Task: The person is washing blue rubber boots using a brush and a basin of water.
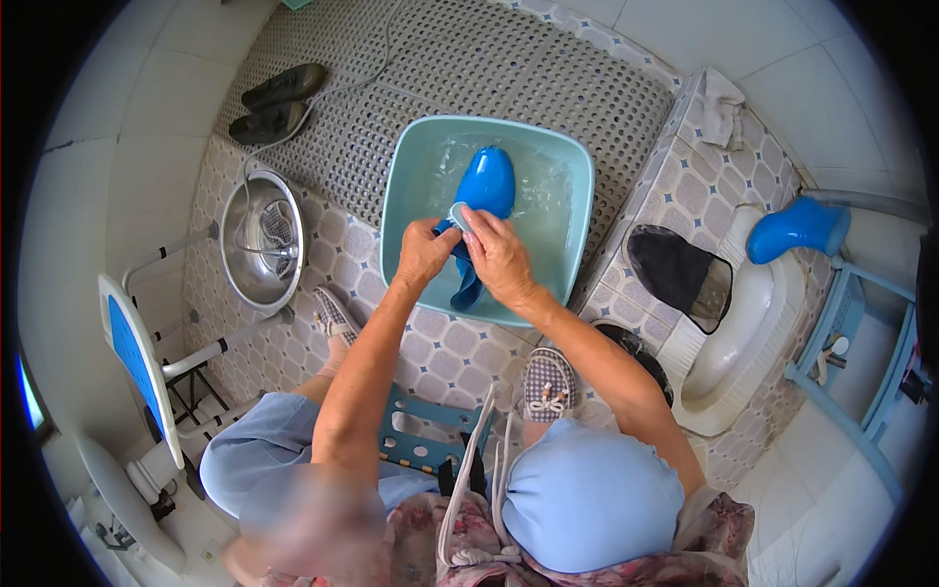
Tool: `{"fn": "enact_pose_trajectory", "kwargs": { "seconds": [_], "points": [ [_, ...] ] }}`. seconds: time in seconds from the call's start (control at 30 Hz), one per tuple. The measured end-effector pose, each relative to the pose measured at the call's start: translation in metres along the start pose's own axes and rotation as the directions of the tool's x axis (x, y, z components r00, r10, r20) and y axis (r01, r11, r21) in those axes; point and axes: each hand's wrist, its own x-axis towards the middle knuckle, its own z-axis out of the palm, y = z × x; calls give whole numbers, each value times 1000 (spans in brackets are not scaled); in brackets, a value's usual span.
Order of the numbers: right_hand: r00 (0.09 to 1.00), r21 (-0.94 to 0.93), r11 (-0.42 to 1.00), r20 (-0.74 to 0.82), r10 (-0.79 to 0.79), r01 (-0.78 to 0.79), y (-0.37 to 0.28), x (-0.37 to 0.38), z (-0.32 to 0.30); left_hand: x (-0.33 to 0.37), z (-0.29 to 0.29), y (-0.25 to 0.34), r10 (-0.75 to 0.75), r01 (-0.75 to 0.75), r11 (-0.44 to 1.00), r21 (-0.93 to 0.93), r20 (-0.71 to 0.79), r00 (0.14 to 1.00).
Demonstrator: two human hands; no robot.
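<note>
A glossy blue rubber shoe point(486, 180) lies toe away from me in a pale turquoise basin point(389, 220) of water. My left hand point(424, 250) is closed on the shoe's opening, thumb toward the middle. In my right hand point(497, 256) is a small pale oval piece point(458, 214), pinched against the upper part of the shoe. Whether that piece is soap or a brush does not show. A dark blue flap point(467, 290) of the shoe hangs below my hands, inside the near side of the basin.
Left of the basin a steel bowl point(297, 240) holds a shower head point(284, 252). Dark slippers point(269, 122) rest on the perforated grey mat point(469, 73). On the right are a squat toilet point(729, 357), a black shoe point(675, 269), another blue rubber shoe point(797, 231) and a blue rack point(851, 421).
</note>
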Motion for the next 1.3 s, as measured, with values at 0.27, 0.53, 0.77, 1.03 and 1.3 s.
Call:
{"fn": "enact_pose_trajectory", "kwargs": {
  "seconds": [0.27, 0.53, 0.77, 1.03, 1.3],
  "points": [
    [995, -61, 996, 84, -56, 61, 17, 5, 27, 18, 12, -32, -239, 108, 749, -654, -114, 964],
    [983, -391, 905, -10, -185, 166, 55, 53, 30, 23, 8, -50, -253, 241, 732, -638, 74, 965],
    [984, -529, 830, -78, 158, -175, 95, 55, 5, 16, 39, -61, -317, 217, 730, -648, -40, 948],
    [966, 65, 965, 63, 252, -256, 33, -51, 24, 17, 20, -82, -518, 295, 635, -714, -111, 848],
    [992, -392, 914, 111, -67, 106, 30, 20, 22, 22, 52, -69, -489, 372, 532, -761, 83, 868]
  ]
}}
